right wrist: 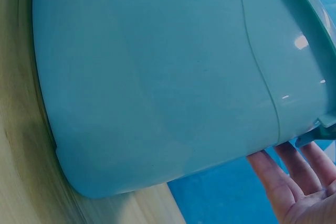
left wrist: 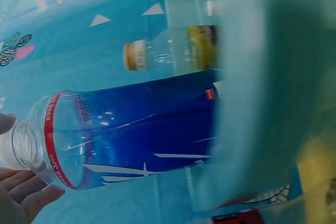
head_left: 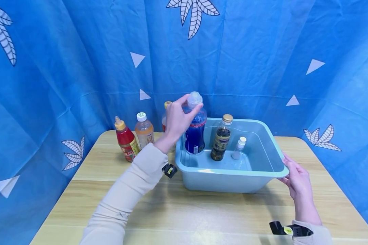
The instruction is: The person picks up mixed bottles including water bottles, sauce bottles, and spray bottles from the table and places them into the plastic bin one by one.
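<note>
Left hand (head_left: 178, 117) pinches blue bottle (head_left: 196, 136) by its cap (head_left: 195, 98), inside tub (head_left: 220, 184) at 9 o'clock | top-only hold could let it tip into brown bottle (head_left: 221, 139) | right hand (head_left: 299, 179) grips rim (head_left: 233, 173) at 4 o'clock; a tug might skew tub | wood-grain table (head_left: 214, 214) below; blue curtain (head_left: 248, 51), 12 o'clock

left sleeve (head_left: 127, 195): off-white, small dark marking (head_left: 123, 214) | right sleeve (head_left: 316, 234): off-white | wrist straps (head_left: 302, 231): black, yellow labels (head_left: 288, 230)
</note>
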Tool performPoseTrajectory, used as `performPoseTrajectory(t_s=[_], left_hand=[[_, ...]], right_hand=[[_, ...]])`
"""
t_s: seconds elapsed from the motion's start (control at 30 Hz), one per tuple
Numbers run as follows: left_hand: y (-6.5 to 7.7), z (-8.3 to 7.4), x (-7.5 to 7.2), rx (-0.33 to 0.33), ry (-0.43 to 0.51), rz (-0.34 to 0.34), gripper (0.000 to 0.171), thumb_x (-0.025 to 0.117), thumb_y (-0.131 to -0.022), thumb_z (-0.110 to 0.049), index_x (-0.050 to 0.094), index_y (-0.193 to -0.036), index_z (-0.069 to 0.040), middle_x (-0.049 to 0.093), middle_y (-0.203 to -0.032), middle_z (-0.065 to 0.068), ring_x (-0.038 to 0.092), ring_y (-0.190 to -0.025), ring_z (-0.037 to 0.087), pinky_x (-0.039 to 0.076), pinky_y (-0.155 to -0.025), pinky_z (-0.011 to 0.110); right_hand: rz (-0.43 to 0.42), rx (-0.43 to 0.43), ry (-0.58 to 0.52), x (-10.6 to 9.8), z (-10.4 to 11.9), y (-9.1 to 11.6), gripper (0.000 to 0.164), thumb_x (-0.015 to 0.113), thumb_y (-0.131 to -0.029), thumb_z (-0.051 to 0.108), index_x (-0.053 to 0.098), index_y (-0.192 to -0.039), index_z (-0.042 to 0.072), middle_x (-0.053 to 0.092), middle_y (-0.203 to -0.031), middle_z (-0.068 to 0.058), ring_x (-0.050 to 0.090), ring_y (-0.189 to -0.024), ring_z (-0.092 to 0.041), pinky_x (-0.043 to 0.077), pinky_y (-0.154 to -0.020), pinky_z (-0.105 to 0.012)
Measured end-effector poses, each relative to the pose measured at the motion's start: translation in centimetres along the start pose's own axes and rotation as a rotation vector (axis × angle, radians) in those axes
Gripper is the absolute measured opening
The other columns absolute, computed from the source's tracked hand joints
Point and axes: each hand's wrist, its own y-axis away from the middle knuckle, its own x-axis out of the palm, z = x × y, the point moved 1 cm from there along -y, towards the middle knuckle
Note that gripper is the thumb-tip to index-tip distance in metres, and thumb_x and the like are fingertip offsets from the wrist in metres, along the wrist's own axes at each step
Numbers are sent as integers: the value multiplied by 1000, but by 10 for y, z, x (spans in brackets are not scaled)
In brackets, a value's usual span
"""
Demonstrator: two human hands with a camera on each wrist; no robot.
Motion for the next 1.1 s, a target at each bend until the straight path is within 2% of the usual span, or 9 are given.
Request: performPoseTrajectory(t_s=[0.1,0.27,0.33,0.47,0.7,0.77,0.93,0.97,1.1], left_hand=[[2,6,6,-3,-5,9,44,66,-79,-32,60,-113,-6,64,-102,7,60,-94,17,47,-76,24],[5,18,14,-16,-7,26,43,67,-78,-33,61,-112,-6,65,-101,7,60,-93,18,49,-76,26],[6,23,17,-29,3,37,43,67,-78,-33,60,-112,-6,65,-102,8,60,-93,18,49,-77,28],[7,31,22,-51,15,70,44,67,-78,-32,60,-113,-6,64,-104,8,59,-96,19,48,-80,28],[8,43,31,-74,28,108,41,67,-79,-29,60,-111,-6,63,-106,8,59,-97,20,49,-76,28],[8,46,33,-85,30,111,41,68,-78,-29,60,-111,-6,63,-106,9,58,-98,21,49,-76,29],[8,55,40,-99,32,121,42,68,-78,-29,59,-111,-5,62,-107,9,58,-99,20,48,-80,32],[8,57,41,-100,29,124,43,68,-78,-29,59,-111,-5,62,-107,9,58,-98,20,48,-80,32],[8,61,45,-112,11,133,44,68,-78,-30,58,-112,-4,62,-108,10,58,-99,20,46,-83,33]], right_hand=[[31,12,-10,-6,-4,-5,22,59,-85,23,65,-107,26,60,-99,18,63,-74,-10,53,-60,-30],[26,13,42,-48,-43,-47,37,59,-86,29,55,-122,25,57,-113,12,63,-84,-12,52,-68,-36],[-6,-1,62,-65,-59,-64,41,60,-85,30,52,-125,24,57,-115,10,63,-86,-14,51,-68,-37],[19,-12,19,-78,-70,-77,39,59,-86,23,53,-124,21,57,-117,6,63,-83,-18,52,-63,-38],[-37,-21,71,-85,-81,-86,46,61,-82,35,51,-126,25,54,-121,8,63,-86,-16,51,-67,-39],[-18,-22,66,-83,-78,-83,45,61,-83,33,51,-126,24,54,-121,7,63,-85,-16,51,-66,-39],[-33,-14,75,-77,-71,-76,43,61,-83,33,52,-124,25,54,-119,10,63,-85,-15,52,-65,-37],[-9,-14,62,-74,-67,-72,41,61,-84,30,54,-123,25,54,-120,10,63,-84,-16,52,-64,-37],[-12,-23,49,-77,-72,-75,44,63,-82,31,53,-124,24,53,-121,8,63,-84,-15,52,-65,-38]])
